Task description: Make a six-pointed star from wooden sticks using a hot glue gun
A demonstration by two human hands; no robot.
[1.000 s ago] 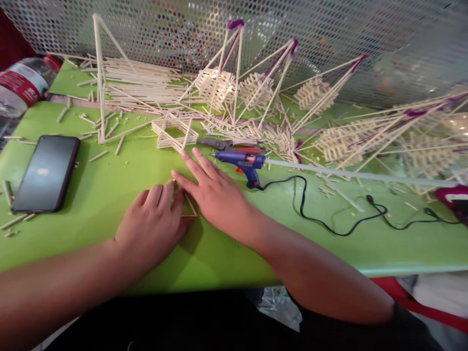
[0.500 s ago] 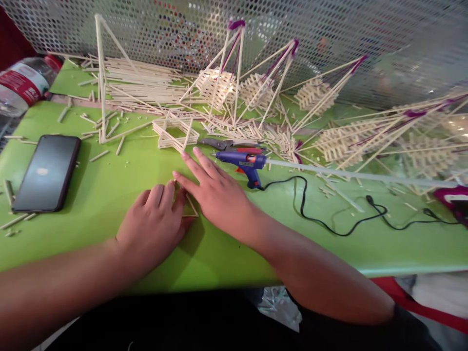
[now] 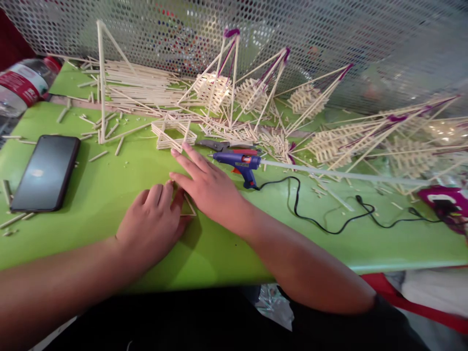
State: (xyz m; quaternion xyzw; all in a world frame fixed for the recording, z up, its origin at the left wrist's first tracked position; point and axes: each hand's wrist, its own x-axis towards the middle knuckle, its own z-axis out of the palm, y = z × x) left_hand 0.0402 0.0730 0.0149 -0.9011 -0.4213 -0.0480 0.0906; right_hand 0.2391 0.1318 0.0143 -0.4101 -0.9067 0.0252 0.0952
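Several stick lattices (image 3: 307, 100) stand built against the mesh (image 3: 383, 48), while a small stick triangle (image 3: 190, 214) lies flat and unfilled on the green table (image 3: 226, 253). The left hand (image 3: 151, 214) rests loosely against it, unclenched; the right hand (image 3: 208, 187) lies spread open, grasping nothing.

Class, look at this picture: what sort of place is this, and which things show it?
Probably a craft workspace, perhaps a model-making bench: a glue gun, piles of thin wooden sticks, and half-built stick frames.
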